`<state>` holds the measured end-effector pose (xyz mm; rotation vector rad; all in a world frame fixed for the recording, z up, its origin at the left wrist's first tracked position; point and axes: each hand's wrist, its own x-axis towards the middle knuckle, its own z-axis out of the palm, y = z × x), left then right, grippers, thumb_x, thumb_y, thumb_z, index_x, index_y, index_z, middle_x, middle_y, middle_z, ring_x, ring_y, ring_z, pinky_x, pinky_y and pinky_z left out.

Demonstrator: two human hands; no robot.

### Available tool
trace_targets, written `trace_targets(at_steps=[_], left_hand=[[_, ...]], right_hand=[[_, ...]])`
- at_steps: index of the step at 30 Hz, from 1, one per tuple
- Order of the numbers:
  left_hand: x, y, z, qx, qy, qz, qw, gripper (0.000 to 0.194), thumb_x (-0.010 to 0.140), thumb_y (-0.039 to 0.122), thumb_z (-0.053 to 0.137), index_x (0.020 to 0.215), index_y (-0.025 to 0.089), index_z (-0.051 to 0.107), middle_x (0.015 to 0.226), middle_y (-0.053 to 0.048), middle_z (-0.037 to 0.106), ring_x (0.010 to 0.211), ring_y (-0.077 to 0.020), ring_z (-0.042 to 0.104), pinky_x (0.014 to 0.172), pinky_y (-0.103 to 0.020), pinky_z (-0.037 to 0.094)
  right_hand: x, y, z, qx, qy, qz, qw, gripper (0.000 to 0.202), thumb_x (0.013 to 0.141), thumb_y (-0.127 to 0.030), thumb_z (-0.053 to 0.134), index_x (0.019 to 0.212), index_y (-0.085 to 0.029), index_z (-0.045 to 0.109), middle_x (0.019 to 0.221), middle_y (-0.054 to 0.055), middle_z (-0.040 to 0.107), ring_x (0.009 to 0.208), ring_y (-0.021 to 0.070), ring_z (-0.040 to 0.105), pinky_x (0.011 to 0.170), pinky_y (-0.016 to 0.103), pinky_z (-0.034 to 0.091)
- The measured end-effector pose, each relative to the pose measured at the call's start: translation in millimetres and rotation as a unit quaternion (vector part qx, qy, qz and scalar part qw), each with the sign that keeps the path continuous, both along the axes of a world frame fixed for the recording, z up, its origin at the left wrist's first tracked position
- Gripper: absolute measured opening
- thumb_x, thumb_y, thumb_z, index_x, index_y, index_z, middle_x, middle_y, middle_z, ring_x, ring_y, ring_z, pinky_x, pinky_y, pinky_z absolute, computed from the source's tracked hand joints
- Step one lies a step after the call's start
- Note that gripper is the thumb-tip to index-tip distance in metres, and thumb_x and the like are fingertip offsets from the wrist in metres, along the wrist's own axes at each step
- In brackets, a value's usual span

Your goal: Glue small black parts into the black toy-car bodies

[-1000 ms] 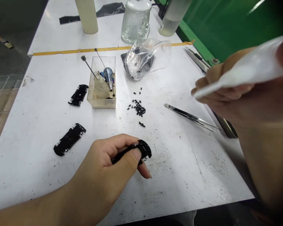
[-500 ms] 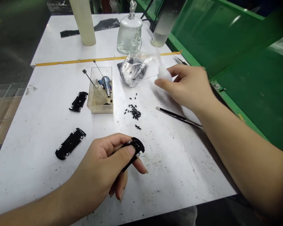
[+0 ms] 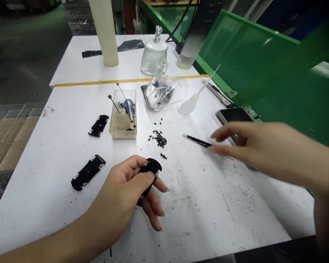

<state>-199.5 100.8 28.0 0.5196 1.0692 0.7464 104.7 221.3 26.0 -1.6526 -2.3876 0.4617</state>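
Note:
My left hand (image 3: 126,190) pinches a black toy car chassis (image 3: 151,168) between thumb and fingers, above the white table. My right hand (image 3: 244,146), slightly blurred, has thumb and index finger apart at the back part of black tweezers (image 3: 196,139); I see nothing held between them. A white plastic squeeze dropper (image 3: 189,105) lies farther back, its thin spout pointing up to the right. Two more black chassis lie on the left, one nearer (image 3: 88,172) and one farther (image 3: 98,126). Tiny black parts (image 3: 159,139) form a loose pile in the middle.
A clear plastic box (image 3: 123,134) holds a small glass bottle and metal tools. Behind are a crumpled clear bag (image 3: 160,93), a lidded glass jar (image 3: 154,60) and a pale tube (image 3: 105,36). A phone (image 3: 233,116) lies near the green side panel (image 3: 252,69).
My right hand has let go of the squeeze dropper, which now lies on the table, and moved toward me to the tweezers. My left hand still holds the chassis. The view has tilted up slightly.

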Motion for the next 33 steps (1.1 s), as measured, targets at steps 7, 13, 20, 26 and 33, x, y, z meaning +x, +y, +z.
trace_targets(at_steps=[7,13,20,26,33], left_hand=[[0,2,-0.1,0.032,0.013,0.025,0.999,0.010,0.099,0.025,0.060,0.092,0.017,0.060,0.089,-0.004,0.076,0.054,-0.0118,0.064,0.051,-0.026,0.055],[0,3,-0.3,0.022,0.009,0.057,0.998,0.005,0.094,0.021,0.063,0.091,0.018,0.060,0.092,-0.004,0.072,0.060,-0.0108,0.060,0.049,-0.023,0.051],[-1,5,2.7,0.020,-0.013,0.053,0.998,0.018,0.091,0.021,0.067,0.109,0.016,0.069,0.089,-0.003,0.068,0.061,-0.0098,0.056,0.052,-0.022,0.048],[-2,5,-0.3,0.032,-0.019,0.035,0.999,0.020,0.093,0.023,0.065,0.111,0.016,0.068,0.095,-0.005,0.071,0.060,-0.0092,0.055,0.051,-0.022,0.048],[-2,9,-1.4,0.030,0.004,0.012,0.999,0.017,0.095,0.028,0.068,0.107,0.015,0.068,0.105,-0.008,0.073,0.061,-0.0078,0.056,0.055,-0.022,0.049]], right_hand=[[-11,-36,-1.3,-0.016,0.139,-0.008,0.990,0.041,0.083,-0.067,0.075,0.090,-0.027,0.073,0.055,0.001,0.061,0.033,0.0144,0.045,0.028,0.028,0.031],[-70,-64,-1.9,-0.028,0.412,-0.108,0.904,0.032,0.081,-0.039,0.086,0.097,-0.022,0.065,0.087,0.003,0.078,0.068,0.0171,0.075,0.063,0.025,0.064],[-85,-76,-21.3,0.058,0.369,-0.048,0.926,0.011,0.086,-0.026,0.083,0.095,-0.023,0.077,0.094,0.002,0.079,0.082,0.0139,0.077,0.069,0.018,0.064],[-87,-72,-20.0,0.022,0.369,-0.067,0.927,0.011,0.086,-0.030,0.083,0.091,-0.024,0.075,0.093,0.002,0.078,0.080,0.0145,0.076,0.066,0.020,0.063],[-94,-68,-7.9,-0.280,0.564,-0.196,0.751,0.037,0.068,-0.034,0.096,0.085,-0.018,0.066,0.075,0.004,0.075,0.067,0.0174,0.076,0.063,0.022,0.065]])
